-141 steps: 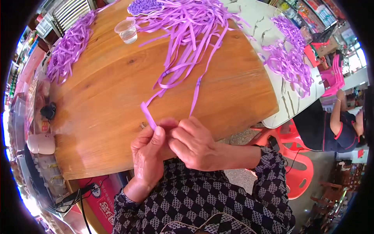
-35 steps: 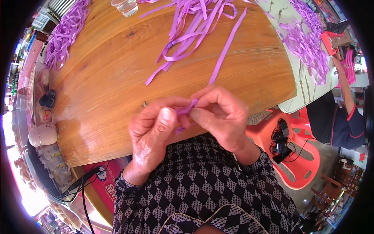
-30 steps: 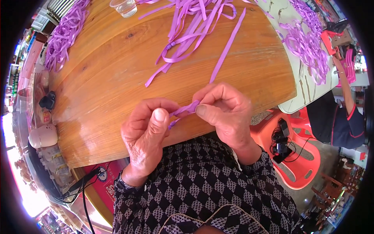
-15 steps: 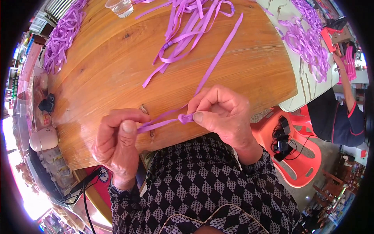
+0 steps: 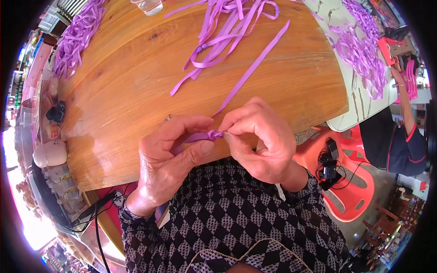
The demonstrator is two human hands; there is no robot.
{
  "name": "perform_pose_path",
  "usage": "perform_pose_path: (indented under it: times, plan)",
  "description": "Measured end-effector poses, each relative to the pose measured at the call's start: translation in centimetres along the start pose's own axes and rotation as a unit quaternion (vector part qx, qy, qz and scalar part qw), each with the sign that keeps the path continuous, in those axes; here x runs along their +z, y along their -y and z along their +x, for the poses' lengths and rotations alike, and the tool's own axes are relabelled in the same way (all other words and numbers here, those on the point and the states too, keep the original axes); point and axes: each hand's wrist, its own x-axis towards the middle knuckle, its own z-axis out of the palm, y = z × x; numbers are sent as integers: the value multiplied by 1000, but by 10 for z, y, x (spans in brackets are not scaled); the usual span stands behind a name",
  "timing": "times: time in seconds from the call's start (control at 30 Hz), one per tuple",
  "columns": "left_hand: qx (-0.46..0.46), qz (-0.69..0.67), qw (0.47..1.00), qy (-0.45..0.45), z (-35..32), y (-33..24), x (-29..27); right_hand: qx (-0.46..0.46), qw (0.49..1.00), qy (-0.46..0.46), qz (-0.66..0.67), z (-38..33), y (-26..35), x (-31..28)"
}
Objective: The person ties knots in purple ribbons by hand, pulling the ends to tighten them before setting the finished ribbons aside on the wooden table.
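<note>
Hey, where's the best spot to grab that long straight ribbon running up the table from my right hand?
Probably pinch the long ribbon by its pointed far tip, across its width, coming from the right. That tip looks loose, with the tangled ribbons lying to its left, while the near end goes out of sight by your right hand.

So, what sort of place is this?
Probably a small shop, judging by the goods-filled shelves at the right edge; the wooden table strewn with purple ribbons suggests handiwork is done here too.
</note>
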Motion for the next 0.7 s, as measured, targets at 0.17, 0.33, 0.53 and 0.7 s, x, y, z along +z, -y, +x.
perform_pose_path:
  times: [0.17,0.33,0.53,0.7]
  plan:
    - [-51,-28,998,2,3,-12,5,-94,994,-5,-56,4,1,-4]
    - [-45,24,998,-21,4,-5,8,-104,993,-13,-58,5,-3,-7]
    - [89,161,983,-7,7,3,5,-57,998,-24,-20,2,-7,-5]
    - [152,107,981,-52,9,0,10,-93,995,-17,-36,7,-4,-4]
